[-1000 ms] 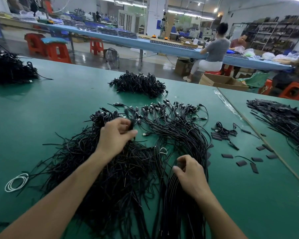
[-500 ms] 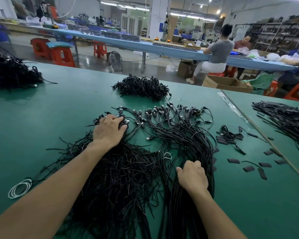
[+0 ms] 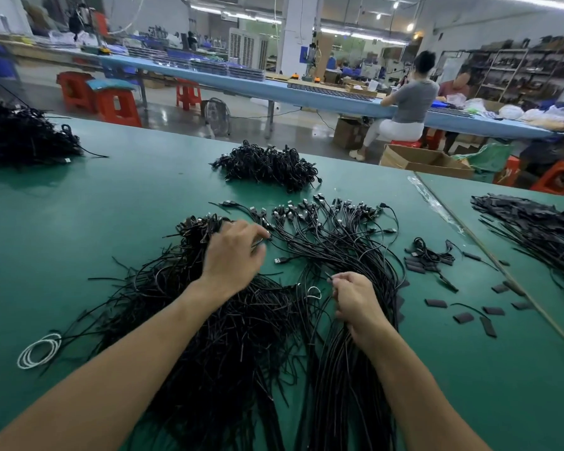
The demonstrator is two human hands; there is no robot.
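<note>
The left hand (image 3: 233, 258) lay palm down, forearm stretched forward over the tangled heap of cables (image 3: 209, 336). Its fingers were bent and close together, with forefinger and thumb tips at the connector ends of the fanned cables (image 3: 339, 242); blur hid whether they pinched one. The right hand (image 3: 355, 299) sat nearer the body on the gathered stems of that fan on the green table (image 3: 111, 222), fingers curled into a loose fist and pinching a thin cable end (image 3: 329, 277) that stuck out to the left.
</note>
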